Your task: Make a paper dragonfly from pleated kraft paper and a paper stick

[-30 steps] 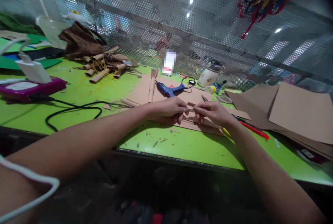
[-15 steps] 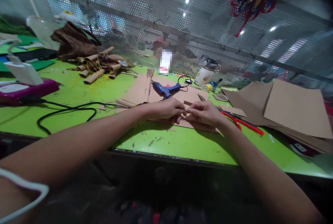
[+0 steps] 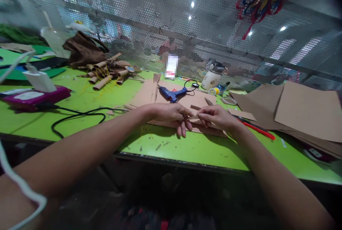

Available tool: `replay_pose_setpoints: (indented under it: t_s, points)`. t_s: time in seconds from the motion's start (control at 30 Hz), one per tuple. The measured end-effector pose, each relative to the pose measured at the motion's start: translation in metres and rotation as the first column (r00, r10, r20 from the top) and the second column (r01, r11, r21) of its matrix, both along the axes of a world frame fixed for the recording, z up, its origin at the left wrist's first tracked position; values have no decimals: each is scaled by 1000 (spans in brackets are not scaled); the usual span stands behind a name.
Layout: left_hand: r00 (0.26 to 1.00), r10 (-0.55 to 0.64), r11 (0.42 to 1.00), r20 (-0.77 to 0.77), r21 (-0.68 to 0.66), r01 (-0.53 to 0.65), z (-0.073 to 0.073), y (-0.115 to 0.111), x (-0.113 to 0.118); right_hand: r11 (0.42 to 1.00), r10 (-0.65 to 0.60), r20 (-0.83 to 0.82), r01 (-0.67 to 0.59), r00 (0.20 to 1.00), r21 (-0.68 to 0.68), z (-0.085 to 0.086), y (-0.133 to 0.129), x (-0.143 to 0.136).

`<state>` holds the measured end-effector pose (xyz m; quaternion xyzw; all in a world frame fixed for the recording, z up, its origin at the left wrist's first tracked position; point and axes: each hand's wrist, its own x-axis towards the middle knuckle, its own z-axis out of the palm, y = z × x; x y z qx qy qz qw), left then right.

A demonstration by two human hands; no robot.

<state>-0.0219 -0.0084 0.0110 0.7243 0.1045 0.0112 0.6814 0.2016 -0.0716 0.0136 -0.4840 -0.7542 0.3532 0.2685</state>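
My left hand (image 3: 176, 114) and my right hand (image 3: 215, 116) meet over the brown paper sheets (image 3: 143, 96) near the table's front. A narrow brown paper strip (image 3: 192, 117) runs between their fingertips. Thumb and forefinger of the left hand pinch one end, while its other fingers hang loosely below. The right hand's fingers close on the strip's other end. Behind the left wrist stands a rolled paper tube (image 3: 154, 92) with a fringed top. A blue glue gun (image 3: 173, 94) lies just beyond the hands. The scissors' blade (image 3: 208, 101) shows behind the right hand.
On the left are a purple power strip (image 3: 40, 98), a black cable (image 3: 80, 112) and a pile of paper rolls with yellow string (image 3: 103, 81). A cup-like bottle (image 3: 213, 75) and a phone (image 3: 171, 66) stand behind. Large brown sheets (image 3: 307, 110) and a red-handled tool (image 3: 259, 131) are at right.
My hands have drawn slightly apart, and the paper strip now shows between them. The left hand's lower fingers have uncurled downward. The camera view has shifted a little.
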Motion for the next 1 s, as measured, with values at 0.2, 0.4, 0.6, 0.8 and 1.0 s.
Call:
replay_pose_setpoints:
  t_s: [0.2,0.4,0.6,0.8,1.0]
  points:
    - [1000,-23,999,5,-49,23,14,-6,-5,998,-35,-95,30,995,-51,1,-4,-3]
    - [1000,-2,993,23,-118,4,12,-8,-4,996,-65,-159,54,985,-73,3,-8,-7]
    - [981,192,976,-14,-100,-192,-6,-8,5,998,-62,-182,57,981,-33,0,-9,-16]
    - [961,276,958,-33,87,-273,-4,-13,9,999,-31,-223,28,974,-18,2,-15,-26]
    - [945,327,896,16,313,-315,-1,-15,7,997,-67,-287,50,956,-66,-3,-11,-26]
